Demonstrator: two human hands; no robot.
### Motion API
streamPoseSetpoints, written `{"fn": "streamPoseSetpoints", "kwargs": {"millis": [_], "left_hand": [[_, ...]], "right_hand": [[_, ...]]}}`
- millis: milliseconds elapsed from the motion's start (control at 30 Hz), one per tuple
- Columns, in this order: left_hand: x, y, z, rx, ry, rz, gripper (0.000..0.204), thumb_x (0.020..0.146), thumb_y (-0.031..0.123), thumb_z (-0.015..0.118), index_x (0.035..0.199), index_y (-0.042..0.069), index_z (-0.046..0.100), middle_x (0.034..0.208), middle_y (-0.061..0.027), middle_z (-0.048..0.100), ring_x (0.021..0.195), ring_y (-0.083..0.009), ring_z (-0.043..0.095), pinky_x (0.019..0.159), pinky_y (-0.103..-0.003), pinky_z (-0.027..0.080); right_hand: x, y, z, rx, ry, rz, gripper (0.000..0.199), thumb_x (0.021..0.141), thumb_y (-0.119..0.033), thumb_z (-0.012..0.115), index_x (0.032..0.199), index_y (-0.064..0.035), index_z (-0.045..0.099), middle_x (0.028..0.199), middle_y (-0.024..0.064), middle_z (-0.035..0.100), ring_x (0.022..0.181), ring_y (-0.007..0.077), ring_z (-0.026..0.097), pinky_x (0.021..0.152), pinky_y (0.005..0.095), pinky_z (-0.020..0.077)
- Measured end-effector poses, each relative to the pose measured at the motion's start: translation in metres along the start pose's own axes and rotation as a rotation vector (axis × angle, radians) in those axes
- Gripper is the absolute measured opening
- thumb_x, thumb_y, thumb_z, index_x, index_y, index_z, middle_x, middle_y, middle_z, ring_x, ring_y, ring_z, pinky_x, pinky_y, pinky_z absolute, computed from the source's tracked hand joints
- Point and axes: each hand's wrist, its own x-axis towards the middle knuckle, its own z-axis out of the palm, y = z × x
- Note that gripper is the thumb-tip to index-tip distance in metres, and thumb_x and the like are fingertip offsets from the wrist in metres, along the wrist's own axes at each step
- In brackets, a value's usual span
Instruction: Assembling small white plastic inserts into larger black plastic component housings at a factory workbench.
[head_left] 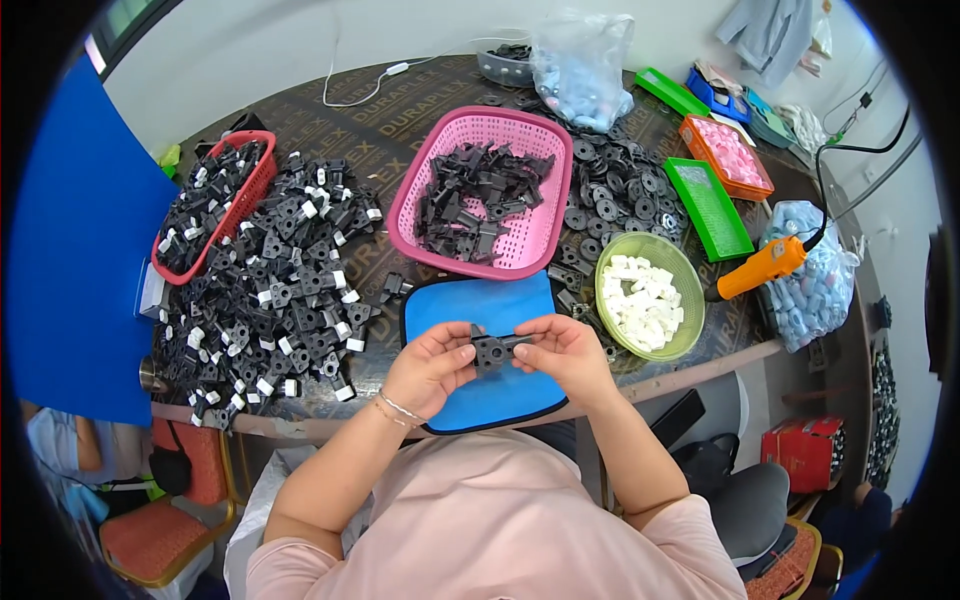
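Note:
Above a blue mat with a dark border [480, 402], both hands meet at a small black plastic part [492, 350] with a round hole in its body. My left hand [432, 368] pinches its left side between thumb and fingers. From the right, my right hand [572, 352] grips the narrow arm on its other end; whether that is one piece or two joined I cannot tell. Just beyond the mat stands a pink perforated basket [402, 225] with similar black parts [470, 200] in it.
At left lies a large heap of black parts with white ends [290, 270], beside a red basket [262, 180]. To the right are a green basket [690, 325] of white pieces, black discs [620, 190], a green tray [712, 215], an orange-handled tool [762, 270] and bagged blue parts [812, 280].

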Motion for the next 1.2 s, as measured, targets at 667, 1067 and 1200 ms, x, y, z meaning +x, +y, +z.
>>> {"fn": "streamPoseSetpoints", "kwargs": {"millis": [667, 1067, 1200], "left_hand": [[-0.005, -0.012, 0.005, 0.322, 0.121, 0.197, 0.024, 0.082, -0.007, 0.058, 0.105, 0.0, 0.055, 0.101, -0.01, 0.062, 0.091, -0.0166, 0.061, 0.078, -0.031, 0.054], [0.004, -0.006, -0.018, 0.458, 0.158, 0.232, 0.024, 0.084, -0.001, 0.058, 0.107, 0.002, 0.052, 0.101, -0.0096, 0.062, 0.082, -0.019, 0.064, 0.073, -0.028, 0.054], [0.008, -0.012, -0.011, 0.472, 0.151, 0.216, 0.024, 0.084, -0.001, 0.057, 0.108, 0.002, 0.052, 0.101, -0.0098, 0.061, 0.085, -0.019, 0.064, 0.074, -0.028, 0.053]], "right_hand": [[-0.002, 0.021, 0.005, -0.097, 0.047, -0.034, 0.015, 0.082, -0.009, 0.069, 0.094, -0.0022, 0.063, 0.076, -0.0003, 0.062, 0.062, 0.0039, 0.053, 0.055, 0.0184, 0.0419], [0.01, -0.038, -0.107, -1.215, 0.481, -0.299, 0.025, 0.076, -0.007, 0.065, 0.1, -0.0039, 0.064, 0.09, 0.011, 0.063, 0.077, 0.0237, 0.062, 0.069, 0.0325, 0.05], [0.022, -0.035, -0.12, -1.433, 0.418, -0.08, 0.026, 0.075, -0.015, 0.066, 0.1, -0.0094, 0.065, 0.103, 0.0119, 0.058, 0.102, 0.0298, 0.054, 0.086, 0.0395, 0.0463]]}}
